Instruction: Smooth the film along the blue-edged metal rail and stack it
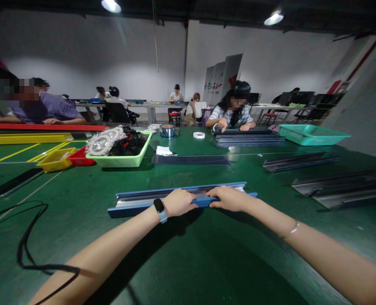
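Observation:
A long blue and silver metal rail (133, 202) lies across the green table in front of me. My left hand (179, 202) rests on the rail's middle, fingers curled over its near edge, a black watch on the wrist. Just to its right, my right hand (228, 198) lies on the same rail, fingers bent and pressing on top, a thin bracelet on the wrist. Both hands grip the rail side by side, almost touching.
A light green basket (124, 160) of tape rolls and black parts, yellow tray (56, 159), red tray (79, 157). Tape roll (199, 135), metal tin (168, 130), dark sheet (190, 159). Rail stacks (248, 137), (299, 162), (343, 190). Teal basket (311, 134). Black cable (29, 237). A person (232, 112) works opposite.

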